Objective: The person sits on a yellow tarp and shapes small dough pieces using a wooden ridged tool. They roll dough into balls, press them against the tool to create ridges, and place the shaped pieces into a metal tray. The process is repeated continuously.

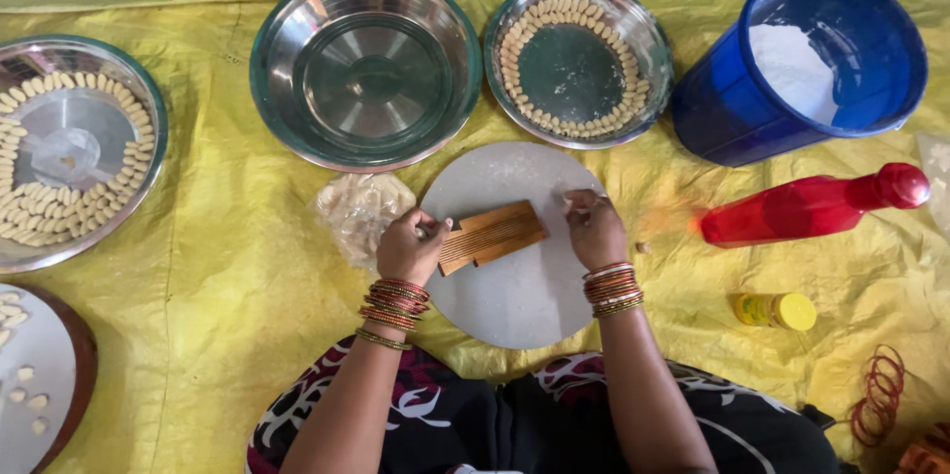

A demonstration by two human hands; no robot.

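The left hand [409, 248] is curled closed on the left end of a ridged wooden board [492, 235], a small rectangular block with fine parallel grooves across its brown face; the fingertips press at its edge, and whether a dough piece lies under them cannot be told. The right hand [595, 228] rests with fingers bent and pinched together just beside the board's right end, on the upper right part of a round grey slab [515, 296]; what it pinches is too small to identify. The board lies tilted across the middle of this flat, smooth, flour-dusted slab. Both wrists carry stacks of red and gold bangles [394, 303]. Just left of the slab sits a crumpled clear plastic bag [358, 209] holding pale dough. Beyond the slab stand an empty polished steel bowl [365, 68] and a steel plate [579, 61] with small pale ribbed dough shells ringed along its rim. A larger steel plate [69, 152] at far left holds more shells. To the right are a blue plastic bucket [807, 58] containing white flour, a red plastic bottle [811, 205] lying on its side, and a small yellow jar [775, 311]. Everything rests on a wrinkled yellow plastic sheet [218, 276].
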